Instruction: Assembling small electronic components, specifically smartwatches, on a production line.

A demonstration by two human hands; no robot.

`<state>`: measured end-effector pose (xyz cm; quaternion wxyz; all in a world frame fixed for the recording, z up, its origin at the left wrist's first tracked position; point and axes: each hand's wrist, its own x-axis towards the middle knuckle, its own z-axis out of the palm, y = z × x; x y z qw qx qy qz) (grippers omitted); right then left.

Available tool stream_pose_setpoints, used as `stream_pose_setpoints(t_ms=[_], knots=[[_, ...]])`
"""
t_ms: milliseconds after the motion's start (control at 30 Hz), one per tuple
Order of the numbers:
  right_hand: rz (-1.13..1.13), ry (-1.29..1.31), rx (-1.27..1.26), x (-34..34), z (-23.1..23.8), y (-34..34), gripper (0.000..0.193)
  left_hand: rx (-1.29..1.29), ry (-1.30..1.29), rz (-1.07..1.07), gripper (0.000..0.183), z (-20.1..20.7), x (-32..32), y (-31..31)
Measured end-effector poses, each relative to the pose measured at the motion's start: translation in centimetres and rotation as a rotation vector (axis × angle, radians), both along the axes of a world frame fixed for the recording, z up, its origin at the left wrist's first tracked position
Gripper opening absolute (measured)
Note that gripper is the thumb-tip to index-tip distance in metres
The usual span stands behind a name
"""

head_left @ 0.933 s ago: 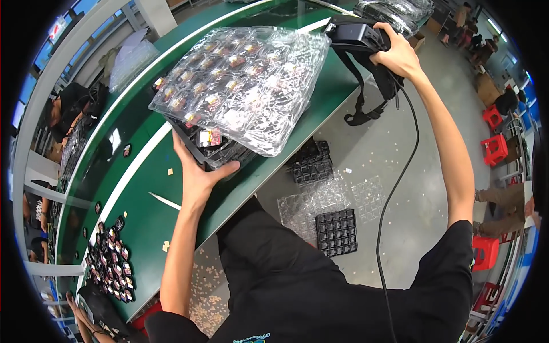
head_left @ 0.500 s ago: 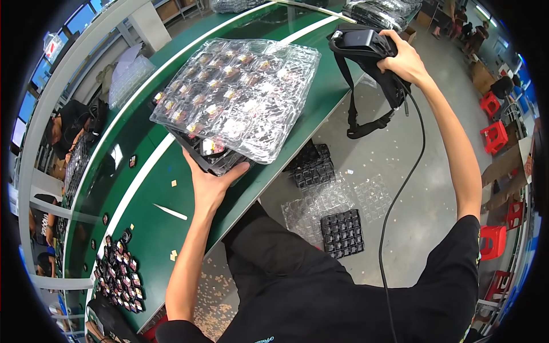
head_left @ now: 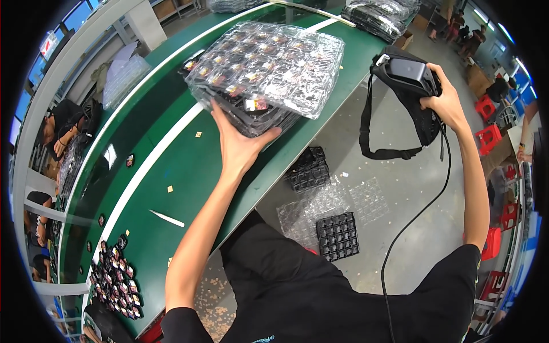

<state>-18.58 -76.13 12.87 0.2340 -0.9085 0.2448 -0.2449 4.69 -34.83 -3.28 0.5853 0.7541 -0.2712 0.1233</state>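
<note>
A stack of clear plastic blister trays [head_left: 269,63], its pockets filled with small dark parts, lies askew on the green table. My left hand [head_left: 240,143] grips the stack's near corner, thumb on the right side and fingers at the left; its underside is hidden. Off the table's right edge, my right hand [head_left: 446,103] is closed around a black pouch [head_left: 420,108] with a dark box-shaped device [head_left: 407,71] in its top. A looped strap [head_left: 366,128] dangles from the pouch, and a black cable [head_left: 420,214] runs from it down toward my body.
The green table [head_left: 189,166] carries a pile of small parts [head_left: 117,280], a pointed white tool [head_left: 167,218] and scattered yellowish squares. Black trays [head_left: 337,235] and clear trays lie on the floor. More bagged trays [head_left: 380,20] sit at the far end. People work across the table.
My left hand and the tray stack have moved away from me and to the right along the table. My right hand has carried the pouch to the right and slightly nearer.
</note>
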Motion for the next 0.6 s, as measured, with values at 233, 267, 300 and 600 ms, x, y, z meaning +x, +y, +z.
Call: stream_pose_setpoints(t_ms=[233,267,300,600], knots=[[-0.024,-0.022,-0.025,-4.1,-1.7,-0.7,0.084,0.144,0.141,0.043,0.172,0.5,1.5,-7.1],[-0.026,-0.016,-0.022,-4.4,-2.0,-0.6,0.085,0.138,0.122,0.049,0.173,0.3,1.9,-8.0],[-0.03,-0.011,-0.021,-4.8,-2.2,-0.4,0.085,0.129,0.114,0.045,0.173,0.1,2.3,-9.0],[-0.075,0.012,0.037,-7.7,-5.4,2.9,0.088,0.101,0.179,0.001,0.177,0.2,4.6,-18.1]])
